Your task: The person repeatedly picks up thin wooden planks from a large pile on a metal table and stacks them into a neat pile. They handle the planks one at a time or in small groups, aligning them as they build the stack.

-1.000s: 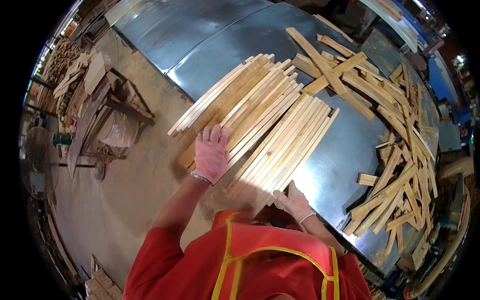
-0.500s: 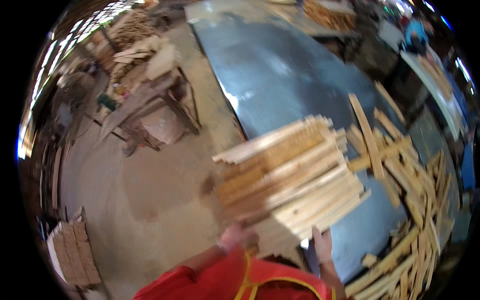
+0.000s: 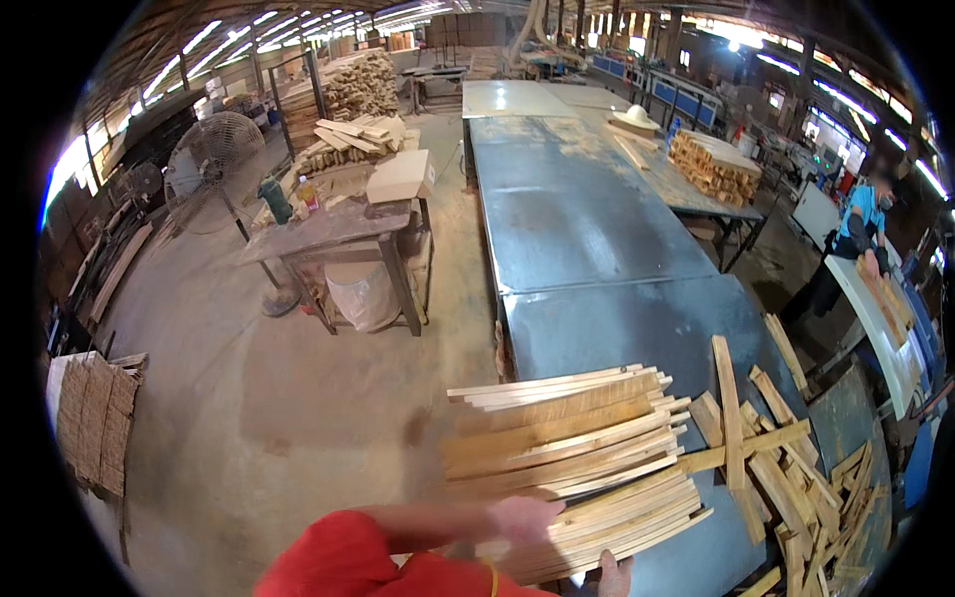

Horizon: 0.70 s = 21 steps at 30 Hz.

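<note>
Shifts part-curled pinkish left hand from flat brown wooden strips to narrow pale wooden strips, joining part-curled right hand, thus working 2-handed; cannot confirm grip.

The person wears a red short-sleeved top (some thin yellow trim shows).

We have a near row of pale, narrow wooden strips lying flat and side by side, running left to right, their right ends slightly staggered over the dark metal tabletop. Just beyond it, on the far side, we see a second row of strips, pale and amber-brown, with uneven right ends and left ends jutting past the tabletop's left edge.
</note>
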Available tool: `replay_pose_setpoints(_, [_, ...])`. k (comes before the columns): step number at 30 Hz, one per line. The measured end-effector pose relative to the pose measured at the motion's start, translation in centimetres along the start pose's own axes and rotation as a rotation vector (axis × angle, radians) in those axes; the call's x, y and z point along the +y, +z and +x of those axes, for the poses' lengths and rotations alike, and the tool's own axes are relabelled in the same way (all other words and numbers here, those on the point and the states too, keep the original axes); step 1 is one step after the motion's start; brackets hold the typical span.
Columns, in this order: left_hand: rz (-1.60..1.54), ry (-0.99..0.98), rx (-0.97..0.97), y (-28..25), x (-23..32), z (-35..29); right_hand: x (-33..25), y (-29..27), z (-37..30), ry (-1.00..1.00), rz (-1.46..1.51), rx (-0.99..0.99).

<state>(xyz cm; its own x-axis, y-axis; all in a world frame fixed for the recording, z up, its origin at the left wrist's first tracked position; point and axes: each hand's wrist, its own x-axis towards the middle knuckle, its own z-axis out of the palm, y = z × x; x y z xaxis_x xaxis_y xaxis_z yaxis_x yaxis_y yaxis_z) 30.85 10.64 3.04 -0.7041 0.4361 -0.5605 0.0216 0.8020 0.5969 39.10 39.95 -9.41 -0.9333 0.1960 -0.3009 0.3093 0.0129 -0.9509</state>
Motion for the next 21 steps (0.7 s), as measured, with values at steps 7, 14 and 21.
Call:
replay_pose_setpoints(7, [0.613,0.06,0.567,-1.2,-5.8,-4.7,3.4,1.3,4.5,0.064,-0.474,-0.377])
replay_pose_setpoints(14, [0.697,0.156,0.678,-2.1,-7.3,-1.1,-3.0,2.8,3.5,0.453,0.153,-0.099])
replay_pose_setpoints(21, [0.493,0.187,0.589,-9.4,-10.3,2.1,-9.5,7.8,7.3,0.405,-0.142,-0.241])
